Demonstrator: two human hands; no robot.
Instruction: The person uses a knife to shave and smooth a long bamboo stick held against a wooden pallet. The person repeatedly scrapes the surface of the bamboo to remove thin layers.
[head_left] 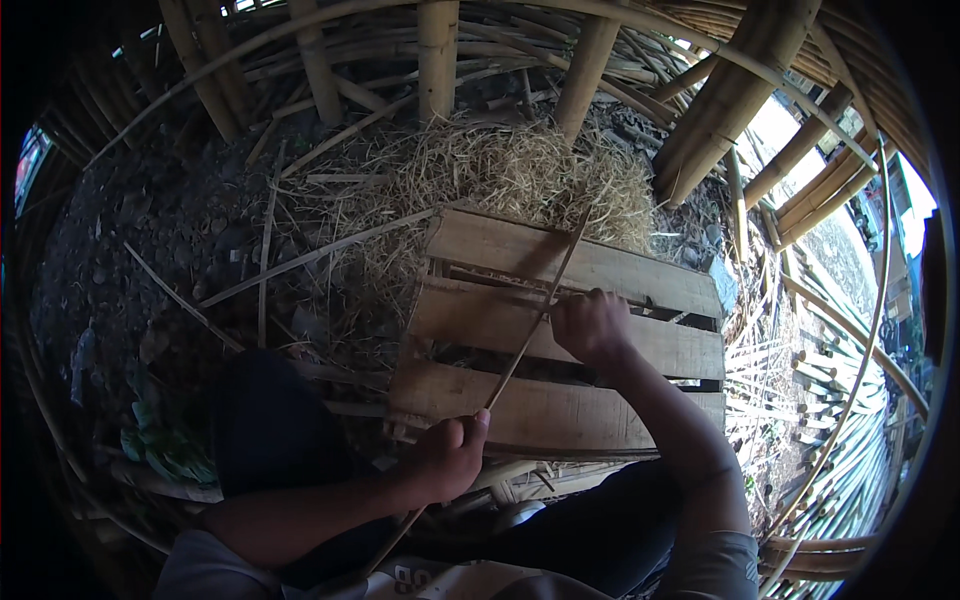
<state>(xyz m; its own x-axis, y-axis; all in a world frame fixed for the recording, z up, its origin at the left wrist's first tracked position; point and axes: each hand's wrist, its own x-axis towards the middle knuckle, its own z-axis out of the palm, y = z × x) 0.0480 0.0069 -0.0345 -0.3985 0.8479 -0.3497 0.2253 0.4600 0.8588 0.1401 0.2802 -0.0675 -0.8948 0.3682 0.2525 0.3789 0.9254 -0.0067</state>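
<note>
A long, thin bamboo strip point(527, 342) slants across a low wooden slatted bench point(540, 408), from its far edge down toward my lap. My left hand point(452, 458) is closed around the strip near the bench's front left corner, with the thumb along it. Farther up, my right hand point(592, 325) is closed against the same strip above the middle slat. Its fingertips are partly hidden, so I cannot tell if a small tool is also in it. The strip's lower end passes under my left wrist toward my body.
A heap of pale shavings point(520, 170) lies behind the bench. Thick bamboo posts point(437, 60) stand beyond it. Loose bamboo strips point(265, 255) lie on the dark ground at left. Many cut bamboo lengths point(845, 420) are piled at right. My bent knee point(265, 420) is left of the bench.
</note>
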